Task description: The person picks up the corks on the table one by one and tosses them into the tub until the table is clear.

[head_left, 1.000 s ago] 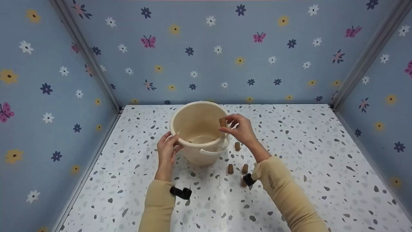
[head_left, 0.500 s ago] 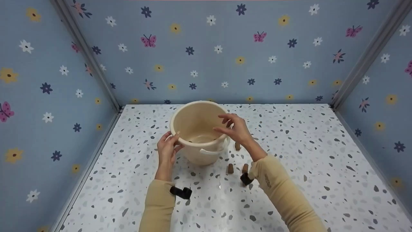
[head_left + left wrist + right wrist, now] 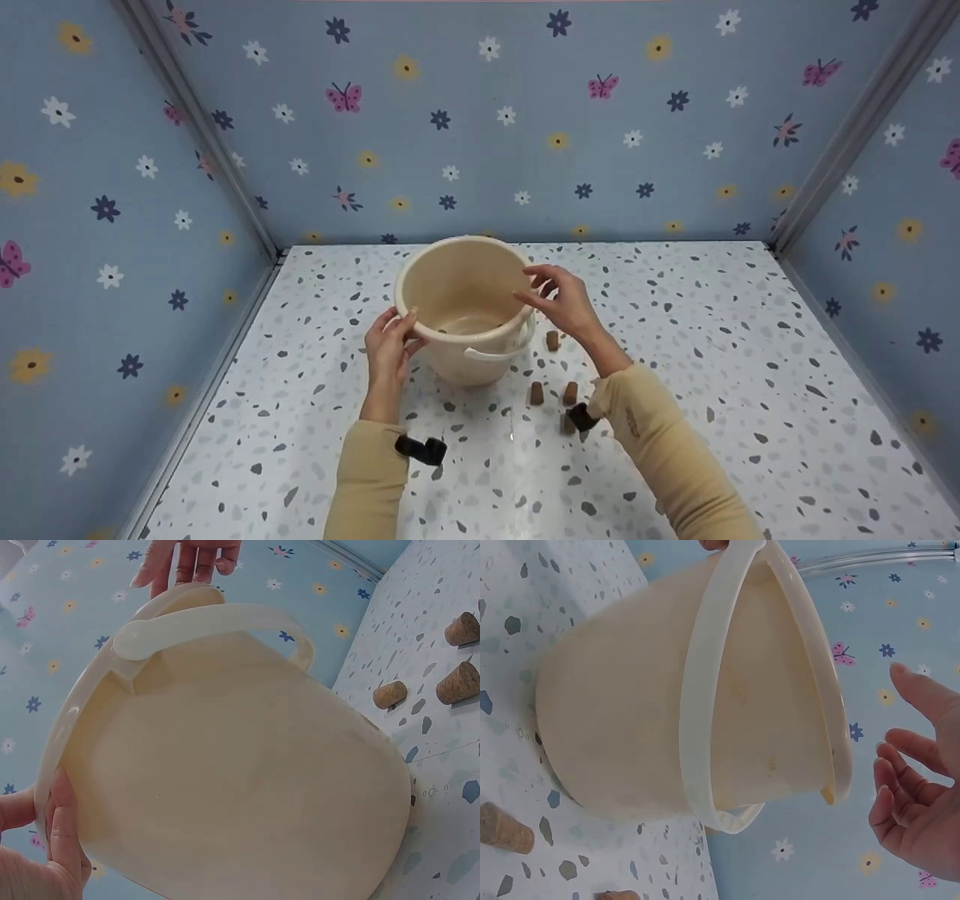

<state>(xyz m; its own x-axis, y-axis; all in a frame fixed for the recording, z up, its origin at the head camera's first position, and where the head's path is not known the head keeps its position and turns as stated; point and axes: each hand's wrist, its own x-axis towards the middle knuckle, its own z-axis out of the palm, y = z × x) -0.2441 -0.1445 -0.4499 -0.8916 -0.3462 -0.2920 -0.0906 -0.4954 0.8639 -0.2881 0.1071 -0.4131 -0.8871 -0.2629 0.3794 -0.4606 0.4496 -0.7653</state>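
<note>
At mid-frame, bucket (image 3: 459, 366): cream, stood on the speckled counter (image 3: 690, 435).
Left hand (image 3: 388, 349): fingers pinched its rim at left.
Right hand (image 3: 562, 301): at the rim's right side — fingers loosely bent, thumb apart, held nothing.
Corks (image 3: 537, 394): four sat lower right of centre.

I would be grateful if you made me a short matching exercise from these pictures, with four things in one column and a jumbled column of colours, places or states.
Things:
1. Corks beside the bucket
2. Left-hand grip
3. Handle
4. Right-hand grip

Descriptions:
A. Holding the bucket's rim
B. Fingers bent, holding nothing
C. Brown, on the speckled table
D. White, a curved band joined to the bucket

Right pairs: 1-C, 2-A, 3-D, 4-B
</note>
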